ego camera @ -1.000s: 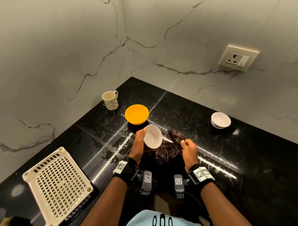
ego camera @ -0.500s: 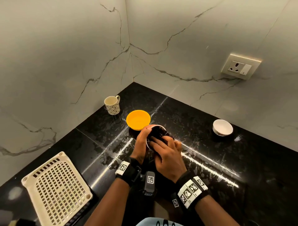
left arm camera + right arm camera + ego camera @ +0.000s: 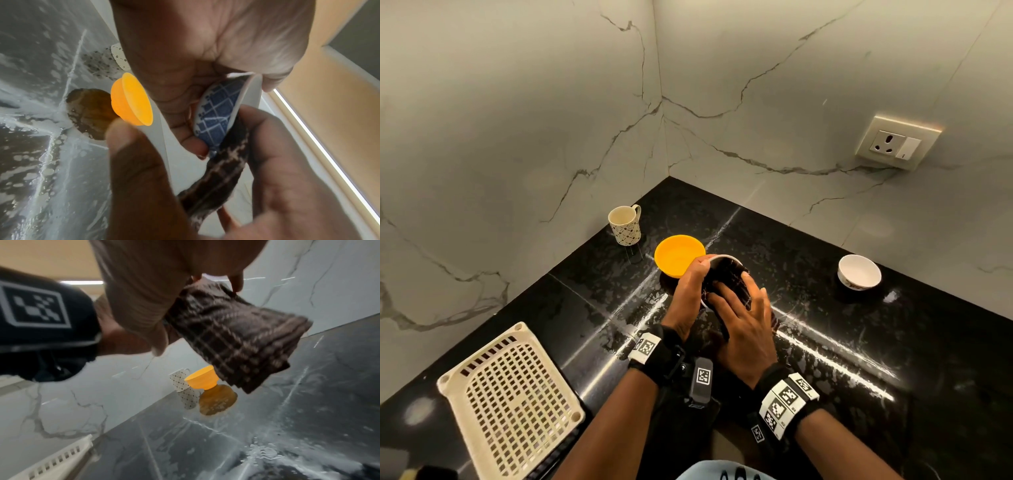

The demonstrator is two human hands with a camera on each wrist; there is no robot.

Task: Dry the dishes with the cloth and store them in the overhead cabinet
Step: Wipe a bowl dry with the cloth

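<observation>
Held the white bowl (image 3: 723,257) tilted over the counter's (image 3: 835,363) middle, left hand (image 3: 686,291) curled round its rim; pressed the checked cloth (image 3: 724,275) inside, right hand (image 3: 748,332) gripping the cloth.

A glossy black table (image 3: 825,342) fills the corner, with pale streaks and wet-looking blotches running across it. White marble walls (image 3: 517,102) with grey veins rise behind it on two sides. A cream socket plate (image 3: 897,147) with a switch sits on the right-hand wall. A cream perforated tray (image 3: 513,404) lies at the table's near left.
</observation>
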